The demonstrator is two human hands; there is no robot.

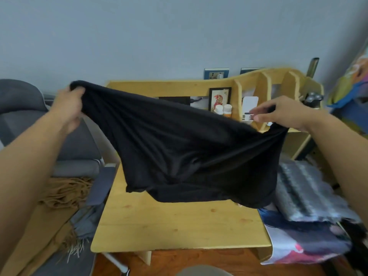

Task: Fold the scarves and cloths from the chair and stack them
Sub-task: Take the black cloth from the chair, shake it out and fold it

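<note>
A black cloth [183, 152] hangs stretched above the wooden bench [179, 226], its long axis running side to side, the left hand [68, 105] bunching the higher corner and the right hand [282, 113] pinching the lower one.

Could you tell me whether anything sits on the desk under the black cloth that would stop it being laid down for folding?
Nothing visible does. The black cloth hangs between the left hand and right hand above bare wood of the desk. A folded stack occupies the desk's right edge; the part behind the cloth is hidden.
</note>
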